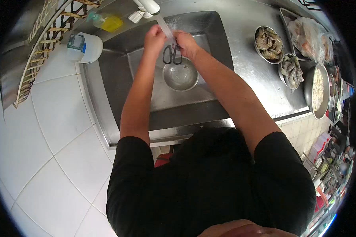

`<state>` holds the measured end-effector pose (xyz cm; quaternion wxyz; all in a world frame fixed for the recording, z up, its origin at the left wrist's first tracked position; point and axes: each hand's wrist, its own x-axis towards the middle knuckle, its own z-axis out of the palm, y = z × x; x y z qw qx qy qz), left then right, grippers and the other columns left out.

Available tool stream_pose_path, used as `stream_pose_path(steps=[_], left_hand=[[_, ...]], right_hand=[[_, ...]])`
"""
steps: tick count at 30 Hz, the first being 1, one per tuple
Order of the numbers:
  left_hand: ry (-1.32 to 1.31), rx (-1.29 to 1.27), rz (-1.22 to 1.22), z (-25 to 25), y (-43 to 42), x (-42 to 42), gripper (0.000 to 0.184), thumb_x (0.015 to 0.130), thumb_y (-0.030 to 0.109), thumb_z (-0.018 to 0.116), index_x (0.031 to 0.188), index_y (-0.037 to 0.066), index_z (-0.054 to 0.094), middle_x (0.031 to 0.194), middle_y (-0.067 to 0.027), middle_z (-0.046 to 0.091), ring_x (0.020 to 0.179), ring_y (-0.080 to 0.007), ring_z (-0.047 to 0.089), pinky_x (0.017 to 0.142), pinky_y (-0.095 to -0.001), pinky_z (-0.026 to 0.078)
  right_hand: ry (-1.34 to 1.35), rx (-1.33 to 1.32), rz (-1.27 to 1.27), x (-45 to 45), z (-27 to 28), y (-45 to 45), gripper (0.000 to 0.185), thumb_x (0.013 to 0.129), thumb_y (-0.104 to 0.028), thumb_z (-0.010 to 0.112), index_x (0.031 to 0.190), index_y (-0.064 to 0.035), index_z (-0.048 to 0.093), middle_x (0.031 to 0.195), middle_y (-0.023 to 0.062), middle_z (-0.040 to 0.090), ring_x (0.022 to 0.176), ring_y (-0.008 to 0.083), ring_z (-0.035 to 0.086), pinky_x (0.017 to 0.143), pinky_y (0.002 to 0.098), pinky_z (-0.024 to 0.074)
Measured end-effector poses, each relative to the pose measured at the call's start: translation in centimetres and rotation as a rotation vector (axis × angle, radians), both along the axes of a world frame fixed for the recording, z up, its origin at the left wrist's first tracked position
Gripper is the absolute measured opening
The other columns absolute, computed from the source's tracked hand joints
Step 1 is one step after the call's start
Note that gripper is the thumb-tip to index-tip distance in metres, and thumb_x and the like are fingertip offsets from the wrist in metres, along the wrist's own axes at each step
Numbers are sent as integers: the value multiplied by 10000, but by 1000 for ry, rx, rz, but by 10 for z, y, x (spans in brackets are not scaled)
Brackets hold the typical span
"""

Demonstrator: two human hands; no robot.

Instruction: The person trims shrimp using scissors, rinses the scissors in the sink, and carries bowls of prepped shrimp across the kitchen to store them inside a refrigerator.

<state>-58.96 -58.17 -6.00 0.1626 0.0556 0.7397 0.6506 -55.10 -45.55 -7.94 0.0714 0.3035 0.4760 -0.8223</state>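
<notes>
1. Scissors point(171, 55) with dark loop handles are over the far half of the sink point(156, 96), between the person's two hands, with the handles toward the near side.
2. Right hand point(186, 42): fingers closed around the scissors just beyond the handles; the blades are mostly hidden from where I stand.
3. Left hand point(156, 36): curled, just left of the water stream point(166, 28); I can't tell whether its fingers grip the blades.
4. Water falls from a white tap point(149, 5) at the far edge, down between the hands.
5. Below the handles, a round metal bowl point(180, 75) sits on the sink floor.
6. Left of the sink stands a white tub point(92, 48); farther off, a clear bottle of yellow liquid point(111, 23).
7. On the steel counter point(255, 85) to the right are two bowls of raw prawns point(269, 44), one nearer than the other.
8. Beyond them, a filled plastic bag point(309, 37) rests on a metal tray point(285, 16); nearer, at the far right, a large pan point(310, 90) holds pale pieces.
</notes>
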Motion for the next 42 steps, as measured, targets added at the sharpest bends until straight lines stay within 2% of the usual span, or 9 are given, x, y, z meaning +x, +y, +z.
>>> stream_pose_path(steps=[6, 14, 23, 26, 32, 35, 38, 41, 42], left_hand=[[159, -202, 21, -27, -22, 23, 292, 895, 162, 614, 1161, 46, 585, 1015, -57, 632, 874, -149, 589, 729, -284, 492], [-284, 105, 48, -8, -30, 53, 140, 897, 182, 612, 1001, 90, 632, 786, 17, 597, 706, -83, 535, 609, -246, 425], [-217, 137, -28, -12, -36, 65, 136, 895, 179, 608, 904, 48, 644, 739, 12, 581, 672, -80, 514, 626, -238, 398], [-246, 131, -58, -11, -39, 62, 137, 902, 199, 613, 908, 65, 642, 736, 26, 583, 670, -78, 517, 623, -230, 390], [-142, 84, -116, -14, -42, 57, 165, 920, 235, 592, 921, 78, 644, 744, 24, 584, 679, -84, 515, 618, -237, 381], [-228, 142, -41, -3, -36, 62, 185, 930, 241, 578, 945, 71, 650, 767, 16, 601, 683, -91, 520, 621, -247, 395], [-187, 174, -51, -10, -33, 57, 208, 944, 242, 554, 981, 60, 649, 796, 8, 623, 691, -99, 533, 618, -250, 412], [-194, 297, 57, -4, -23, 55, 206, 947, 221, 535, 1002, 53, 642, 822, 0, 639, 709, -102, 552, 620, -247, 428], [-188, 318, 36, -10, -24, 51, 200, 943, 210, 537, 1012, 54, 641, 825, -1, 640, 718, -103, 558, 623, -246, 431]], right_hand=[[-20, -156, -29, -12, -3, -11, 187, 883, -82, 476, 938, -28, 646, 804, 103, 605, 657, 227, 555, 556, 364, 435], [33, -109, 97, -22, -20, -2, 157, 869, -101, 531, 844, 7, 642, 668, 72, 537, 541, 197, 467, 483, 356, 395], [35, 369, 33, -10, 2, -11, 246, 886, -232, 614, 808, -5, 662, 722, 60, 605, 576, 149, 508, 454, 316, 359], [33, 329, 47, -12, 19, -12, 61, 778, -19, 583, 778, 14, 634, 681, 79, 582, 536, 165, 516, 446, 320, 368], [72, 138, 157, -5, 38, -18, 175, 845, -102, 625, 986, 2, 640, 785, 82, 636, 548, 154, 529, 470, 308, 399], [64, 360, 246, -19, 24, -14, 244, 759, -54, 465, 809, 109, 639, 701, 189, 615, 598, 282, 592, 505, 458, 420], [547, 1495, 829, -28, 9, -1, 174, 757, -77, 585, 857, 4, 702, 881, 243, 670, 820, 341, 686, 709, 403, 559], [193, 367, 628, -14, 42, -11, 232, 901, -180, 605, 1076, -28, 619, 831, 67, 663, 589, 140, 576, 504, 287, 445], [165, 339, 733, -12, 42, -7, 242, 911, -205, 599, 1084, -36, 617, 848, 59, 668, 614, 132, 594, 512, 278, 455]])
